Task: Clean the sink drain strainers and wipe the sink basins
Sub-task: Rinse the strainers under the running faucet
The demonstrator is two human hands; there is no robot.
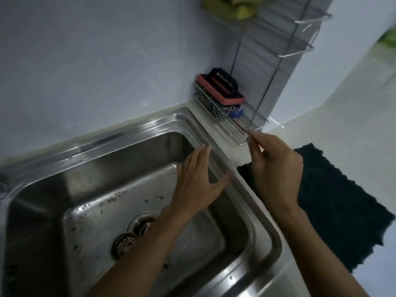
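A steel sink basin [102, 168] fills the lower left, its floor speckled with bits of debris. The open drain hole [143, 224] sits in the floor, and a round strainer [123, 245] lies loose just in front of it. My left hand [199, 179] hovers flat over the basin's right wall, fingers apart and holding nothing. My right hand [276, 166] is over the counter by the sink's right rim, its fingertips pinched on a thin red stick [242, 128] that reaches onto the wire rack [237, 131].
The wire rack in the corner holds a pink-and-black handled scrubber [220, 91] above steel wool [222, 110]. A dark green cloth [334, 202] lies on the white counter to the right. Upper rack shelves [285, 28] hold a yellow sponge [233, 7].
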